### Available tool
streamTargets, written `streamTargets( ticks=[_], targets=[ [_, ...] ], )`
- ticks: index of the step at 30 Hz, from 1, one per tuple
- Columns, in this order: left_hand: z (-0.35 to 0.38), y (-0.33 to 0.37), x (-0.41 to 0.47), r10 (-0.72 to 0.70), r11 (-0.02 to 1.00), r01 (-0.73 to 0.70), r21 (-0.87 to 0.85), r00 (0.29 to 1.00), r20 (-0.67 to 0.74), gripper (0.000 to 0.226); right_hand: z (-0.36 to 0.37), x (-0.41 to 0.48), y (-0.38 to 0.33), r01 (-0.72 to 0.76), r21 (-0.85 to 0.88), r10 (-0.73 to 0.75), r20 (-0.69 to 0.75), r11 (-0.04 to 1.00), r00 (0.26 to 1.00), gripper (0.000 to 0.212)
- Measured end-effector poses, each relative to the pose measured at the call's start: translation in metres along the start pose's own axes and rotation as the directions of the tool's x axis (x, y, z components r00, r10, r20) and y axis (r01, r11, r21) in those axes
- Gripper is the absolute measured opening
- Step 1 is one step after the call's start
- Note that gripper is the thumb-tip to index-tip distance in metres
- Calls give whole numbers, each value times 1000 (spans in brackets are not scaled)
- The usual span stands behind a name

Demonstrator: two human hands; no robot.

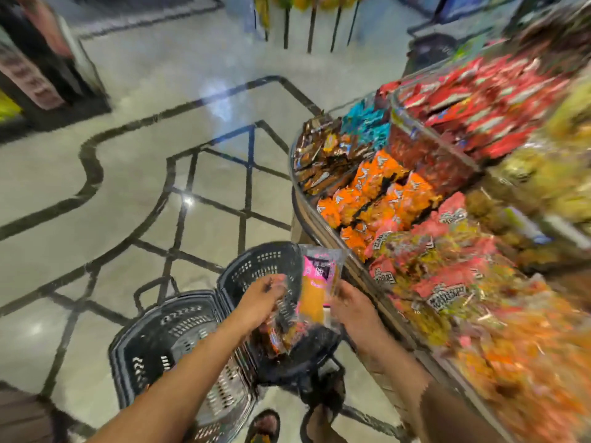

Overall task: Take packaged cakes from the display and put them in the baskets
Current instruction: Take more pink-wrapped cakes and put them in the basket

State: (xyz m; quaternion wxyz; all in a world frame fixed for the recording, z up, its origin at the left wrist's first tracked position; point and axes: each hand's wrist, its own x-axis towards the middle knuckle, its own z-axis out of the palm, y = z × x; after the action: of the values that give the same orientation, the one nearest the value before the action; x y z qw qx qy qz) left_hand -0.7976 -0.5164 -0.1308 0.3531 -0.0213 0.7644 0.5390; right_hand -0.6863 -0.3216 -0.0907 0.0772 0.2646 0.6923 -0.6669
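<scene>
My right hand (351, 311) grips a clear packaged cake (316, 289) with a pink label and a yellow-orange cake inside, holding it upright over the right black basket (256, 266). Several orange and brown packets (281, 337) lie in that basket. My left hand (260, 302) hovers over the same basket with loose fingers pointing down, and nothing shows in its grasp. A second black basket (166, 340) stands on the floor just to the left. The display (415, 199), heaped with orange, pink, brown, teal and red packets, runs along the right. The whole view is motion-blurred.
The display's curved metal rim (307, 212) lies close to the right of the baskets. My sandalled feet (263, 423) stand just behind the baskets. Glossy tiled floor (144, 155) stretches to the left and ahead. A dark stand (41, 65) is far left, and racks (307, 24) stand far back.
</scene>
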Motion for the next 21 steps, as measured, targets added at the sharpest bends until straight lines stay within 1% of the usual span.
streamTargets(
  ticks=[3,5,7,9,10,11,13,14,15,17,18,20,21],
  targets=[
    [1,42,-34,103,995,-105,2,985,138,22,-10,-43,-30,68,9,-68,-42,998,997,23],
    [9,66,-58,155,988,-149,-46,957,244,28,-21,-74,-40,101,54,-94,-114,993,989,14],
    [24,85,-79,192,981,-180,-67,920,342,31,-32,-105,-41,134,94,-112,-206,987,972,16],
    [45,100,-98,216,976,-212,-59,870,443,31,-44,-136,-35,150,109,-113,-292,983,950,18],
    [58,106,-105,229,972,-227,-65,841,490,35,-51,-151,-31,160,114,-112,-345,981,932,19],
    [72,113,-113,244,966,-249,-65,808,536,48,-58,-168,-28,167,120,-109,-385,979,917,20],
    [102,119,-124,246,959,-281,-40,750,614,84,-73,-202,-22,166,136,-85,-461,977,883,22],
    [119,119,-129,240,956,-293,-27,722,649,90,-79,-220,-18,176,140,-81,-511,974,855,25],
    [139,120,-139,231,948,-318,0,689,687,82,-87,-240,-12,190,141,-78,-564,972,822,26],
    [173,116,-157,214,928,-369,44,628,749,50,-100,-276,1,199,142,-62,-645,970,762,24],
    [192,112,-165,209,918,-393,52,591,779,42,-107,-296,9,208,154,-49,-680,966,732,23],
    [231,106,-187,196,892,-447,71,522,830,42,-121,-334,29,225,174,-24,-740,959,672,22],
    [251,103,-202,192,877,-475,70,481,856,48,-127,-356,38,229,181,-8,-768,956,641,23]
  ],
)
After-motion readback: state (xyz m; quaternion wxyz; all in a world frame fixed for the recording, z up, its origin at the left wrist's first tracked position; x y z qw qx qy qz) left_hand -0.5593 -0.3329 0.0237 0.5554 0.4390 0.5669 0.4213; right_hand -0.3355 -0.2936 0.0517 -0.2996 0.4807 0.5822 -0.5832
